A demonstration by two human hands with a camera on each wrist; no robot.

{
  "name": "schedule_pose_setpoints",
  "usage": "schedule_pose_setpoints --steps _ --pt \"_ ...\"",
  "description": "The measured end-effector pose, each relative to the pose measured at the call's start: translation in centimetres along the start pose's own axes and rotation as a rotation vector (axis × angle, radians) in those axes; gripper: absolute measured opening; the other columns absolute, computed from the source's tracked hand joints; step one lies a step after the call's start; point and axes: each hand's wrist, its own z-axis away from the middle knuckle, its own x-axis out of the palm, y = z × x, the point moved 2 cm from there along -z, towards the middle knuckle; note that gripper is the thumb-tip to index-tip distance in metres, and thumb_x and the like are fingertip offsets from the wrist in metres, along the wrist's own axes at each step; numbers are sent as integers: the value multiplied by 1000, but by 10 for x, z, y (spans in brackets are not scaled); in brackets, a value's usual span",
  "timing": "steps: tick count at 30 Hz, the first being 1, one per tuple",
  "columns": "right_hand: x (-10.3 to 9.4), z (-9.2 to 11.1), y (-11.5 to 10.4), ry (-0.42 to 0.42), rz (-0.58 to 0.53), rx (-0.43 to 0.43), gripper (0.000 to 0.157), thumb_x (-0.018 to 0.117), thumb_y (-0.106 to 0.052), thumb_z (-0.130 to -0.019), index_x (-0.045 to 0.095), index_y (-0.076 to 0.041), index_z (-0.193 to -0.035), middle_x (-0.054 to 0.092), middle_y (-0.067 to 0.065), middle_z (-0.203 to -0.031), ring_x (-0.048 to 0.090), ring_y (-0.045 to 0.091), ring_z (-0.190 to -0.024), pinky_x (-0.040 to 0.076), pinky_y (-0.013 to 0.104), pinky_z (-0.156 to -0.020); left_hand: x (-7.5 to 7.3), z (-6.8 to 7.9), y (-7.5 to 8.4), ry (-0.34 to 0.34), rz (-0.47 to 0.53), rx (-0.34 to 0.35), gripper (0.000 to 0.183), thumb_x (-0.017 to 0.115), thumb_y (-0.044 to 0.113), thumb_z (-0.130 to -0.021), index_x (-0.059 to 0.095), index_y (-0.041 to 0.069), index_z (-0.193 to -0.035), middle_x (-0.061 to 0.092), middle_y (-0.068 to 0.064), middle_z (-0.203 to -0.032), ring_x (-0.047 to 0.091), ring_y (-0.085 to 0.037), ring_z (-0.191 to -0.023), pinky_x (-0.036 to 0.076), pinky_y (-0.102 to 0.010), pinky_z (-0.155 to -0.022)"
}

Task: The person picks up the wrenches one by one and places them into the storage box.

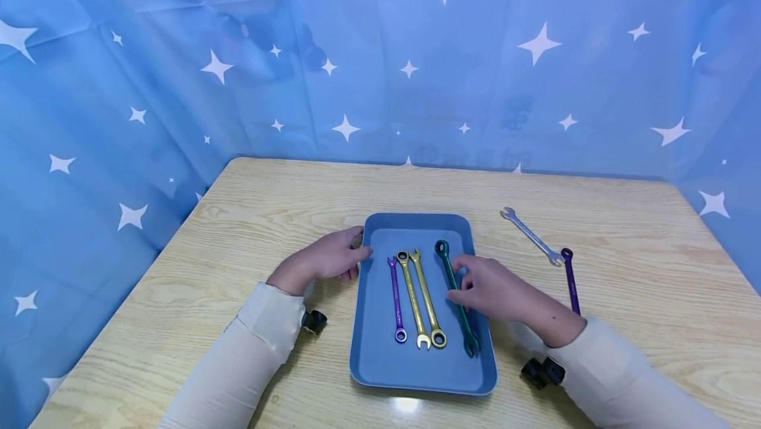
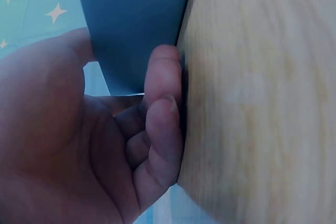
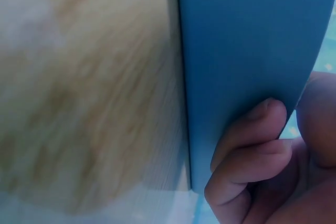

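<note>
A blue tray lies lengthwise before me on the table. My left hand grips its left wall, thumb over the rim and other fingers curled outside, low against the tabletop. Across the right rim reaches my right hand, thumb and index finger pinching the middle of a green ratchet wrench inside the tray. Its other fingers curl against the tray's outer wall; the wrench is hidden in the right wrist view. Left of it lie two gold wrenches and a purple wrench, roughly parallel.
Right of the tray a silver open-ended wrench lies slanted on the wooden table. Beside its lower end is a dark purple wrench, partly hidden by my right forearm. A blue star-patterned cloth hangs behind the table.
</note>
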Motion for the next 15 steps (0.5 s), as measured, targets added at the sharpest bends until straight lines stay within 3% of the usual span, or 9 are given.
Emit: schedule_pose_setpoints --steps 15 --pt "2 -5 1 -30 25 53 37 65 -19 -86 50 -1 -115 59 -1 -60 49 11 -51 37 23 -45 -1 0 0 3 9 -1 61 43 40 -94 19 25 -148 65 -6 -69 63 -20 -58 50 -31 -62"
